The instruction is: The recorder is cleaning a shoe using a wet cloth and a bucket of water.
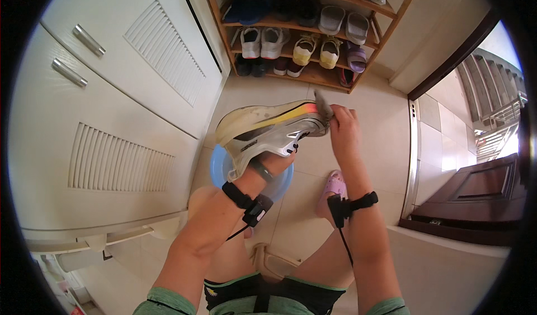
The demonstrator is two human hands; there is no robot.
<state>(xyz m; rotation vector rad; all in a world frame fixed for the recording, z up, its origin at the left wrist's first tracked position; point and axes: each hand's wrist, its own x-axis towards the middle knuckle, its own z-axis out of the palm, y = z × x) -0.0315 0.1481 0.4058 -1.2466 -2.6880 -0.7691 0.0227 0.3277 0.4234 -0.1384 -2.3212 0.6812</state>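
Observation:
A white and silver sneaker [263,133] with a yellow-orange stripe along its sole is held up in front of me, turned on its side, toe to the right. My left hand [278,161] reaches in at its opening from below; the fingers are closed on the upper and partly hidden. At the toe, my right hand [343,126] pinches a small grey rag [323,108] against the sole's edge. Beneath the shoe stands a light blue basin [283,184], largely covered by the shoe and my left arm, so its contents are hidden.
A wooden shoe rack [313,79] with several pairs of shoes stands ahead. White louvred cabinet doors [134,113] rise on the left. To the right, a dark door [475,197] stands by a doorway with stairs [486,85] beyond. A pink slipper [335,185] is on my foot.

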